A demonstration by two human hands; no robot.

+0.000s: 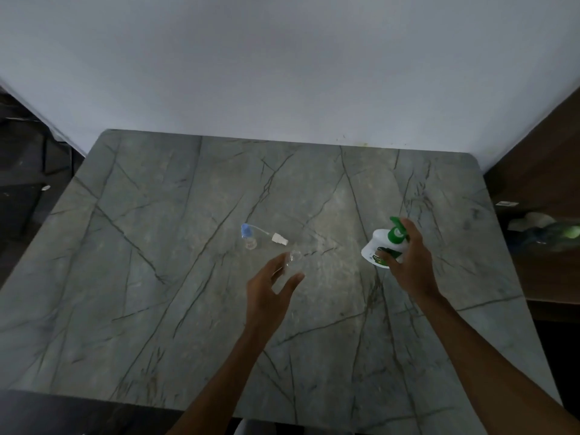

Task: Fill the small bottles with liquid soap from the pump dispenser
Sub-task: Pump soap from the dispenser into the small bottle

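Dispenser [381, 246], a rounded white plastic body with a green pump, sat tilted in my right hand [411, 262], fingers wrapped round it, over the table's right side. My left hand [270, 290] had thumb and fingers loosely spread about a clear bottle [292, 259], thin and see-through, tilted. Whether I truly gripped it I could not tell. Just beyond stood a capped bottle [250, 238], its cap blue, and beside it lay a white sprayer [280, 238] with a thin tube. The table [157, 277] was smooth grey-green stone with dark veins and rounded far corners. Its far edge met a plain white wall [282, 73], and broad stone stretched to my left and toward me.
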